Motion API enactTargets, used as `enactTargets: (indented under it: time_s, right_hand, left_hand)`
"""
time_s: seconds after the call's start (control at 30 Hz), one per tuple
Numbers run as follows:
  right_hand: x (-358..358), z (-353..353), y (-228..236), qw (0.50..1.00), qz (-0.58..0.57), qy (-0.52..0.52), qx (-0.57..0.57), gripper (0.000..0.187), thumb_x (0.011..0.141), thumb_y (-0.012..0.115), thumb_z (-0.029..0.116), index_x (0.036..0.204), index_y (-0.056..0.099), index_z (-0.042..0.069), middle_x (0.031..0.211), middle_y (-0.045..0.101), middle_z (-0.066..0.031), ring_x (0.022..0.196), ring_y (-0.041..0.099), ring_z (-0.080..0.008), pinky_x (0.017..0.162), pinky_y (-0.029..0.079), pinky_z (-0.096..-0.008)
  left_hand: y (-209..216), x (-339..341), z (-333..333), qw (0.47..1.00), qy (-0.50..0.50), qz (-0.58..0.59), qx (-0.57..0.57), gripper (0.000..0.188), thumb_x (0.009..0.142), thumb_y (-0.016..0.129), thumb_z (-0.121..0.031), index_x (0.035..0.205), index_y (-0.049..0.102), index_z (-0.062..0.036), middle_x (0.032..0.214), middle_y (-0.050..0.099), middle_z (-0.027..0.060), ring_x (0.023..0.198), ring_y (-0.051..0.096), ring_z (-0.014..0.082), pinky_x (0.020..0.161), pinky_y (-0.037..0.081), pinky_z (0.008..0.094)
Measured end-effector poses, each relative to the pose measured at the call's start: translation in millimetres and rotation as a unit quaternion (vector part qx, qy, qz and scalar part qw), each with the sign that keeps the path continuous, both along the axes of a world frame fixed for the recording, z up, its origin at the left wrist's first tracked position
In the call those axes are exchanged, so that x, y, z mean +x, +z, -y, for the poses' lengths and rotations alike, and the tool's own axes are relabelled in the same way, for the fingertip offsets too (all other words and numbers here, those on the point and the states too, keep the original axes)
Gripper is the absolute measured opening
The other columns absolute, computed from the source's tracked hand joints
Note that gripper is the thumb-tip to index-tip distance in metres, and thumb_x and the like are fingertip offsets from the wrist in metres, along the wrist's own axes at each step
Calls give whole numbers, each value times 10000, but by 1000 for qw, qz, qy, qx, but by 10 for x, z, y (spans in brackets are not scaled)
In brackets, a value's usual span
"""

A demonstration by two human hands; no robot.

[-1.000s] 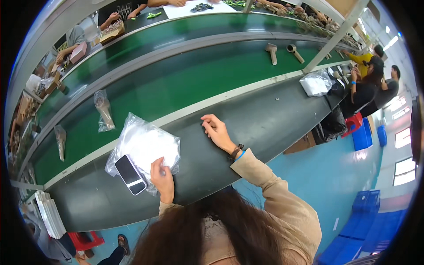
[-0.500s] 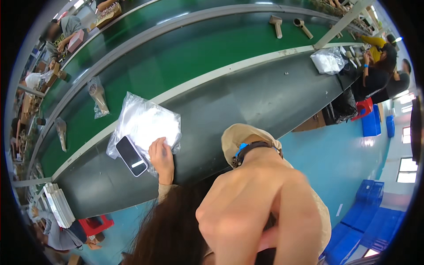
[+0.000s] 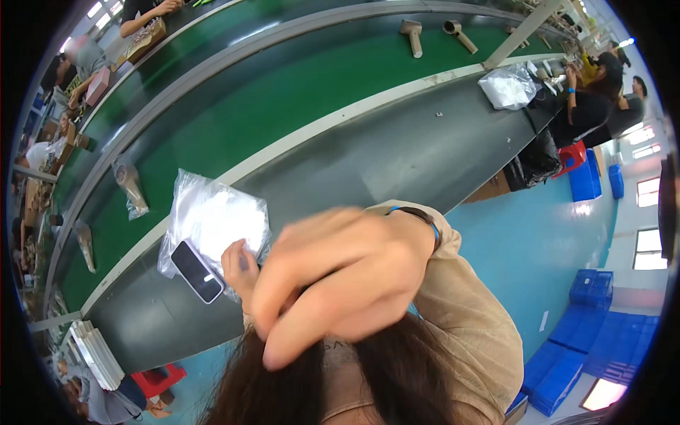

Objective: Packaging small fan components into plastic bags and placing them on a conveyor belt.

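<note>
My left hand [image 3: 239, 268] rests at the near edge of a stack of clear plastic bags [image 3: 212, 212], its fingers apart and loosely bent. Beside it, a phone [image 3: 197, 272] with a dark screen and pale case lies partly on the bags. Close to the camera, my right hand [image 3: 347, 273] is raised and slightly blurred. Its fingers are curled together, and nothing shows in them. It covers part of my left wrist and the dark worktop [image 3: 312, 177]. A dark band with a blue part circles my right wrist, above a beige sleeve [image 3: 467, 312].
Beyond a pale rail, a green conveyor belt [image 3: 283, 106] carries bagged, hair-dryer-shaped items [image 3: 130, 185] and unbagged beige ones [image 3: 411, 39]. Another bag stack [image 3: 508, 88] lies far right, near co-workers [image 3: 595, 103]. White strips [image 3: 95, 354] stand at left; blue crates [image 3: 567, 354] sit on the floor.
My right hand has swung from the lower right up and leftward, across the middle of the view. The whole view has shifted a little. My left hand stays by the bags.
</note>
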State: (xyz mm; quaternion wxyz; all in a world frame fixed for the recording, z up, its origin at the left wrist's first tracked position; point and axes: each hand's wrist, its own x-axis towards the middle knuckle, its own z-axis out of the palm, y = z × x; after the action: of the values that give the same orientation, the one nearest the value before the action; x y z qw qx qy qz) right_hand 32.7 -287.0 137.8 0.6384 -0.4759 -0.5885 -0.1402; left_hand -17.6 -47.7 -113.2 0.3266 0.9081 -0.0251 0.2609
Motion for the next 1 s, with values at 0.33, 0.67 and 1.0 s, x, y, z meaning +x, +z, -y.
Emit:
enactTargets:
  time_s: [0.33, 0.67, 1.0]
  right_hand:
    - [-264, 119, 374, 737, 228, -631, 84, 237, 954, 505, 96, 1042, 650, -69, 1066, 542, -229, 702, 524, -193, 564, 437, -247]
    - [1513, 761, -520, 705, 226, -672, -24, 210, 639, 621, 131, 837, 595, 64, 750, 547, -87, 641, 538, -278, 550, 447, -382]
    - [4082, 2531, -2190, 201, -62, -836, -506, 791, 638, 719, 641, 1205, 559, 113, 1064, 567, -89, 1002, 531, -261, 719, 421, -395]
  left_hand:
    - [151, -21, 61, 999, 30, -27, -14, 200, 798, 570, 92, 967, 642, 12, 957, 650, 143, 909, 618, 292, 806, 481, 359]
    - [161, -5, 120, 998, 47, -26, -16, 216, 793, 585, 80, 983, 652, 0, 965, 647, 136, 915, 604, 297, 799, 481, 372]
    - [-175, -67, -168, 998, 17, 47, 26, 228, 785, 562, 62, 997, 645, 69, 909, 665, 188, 852, 633, 320, 770, 502, 400]
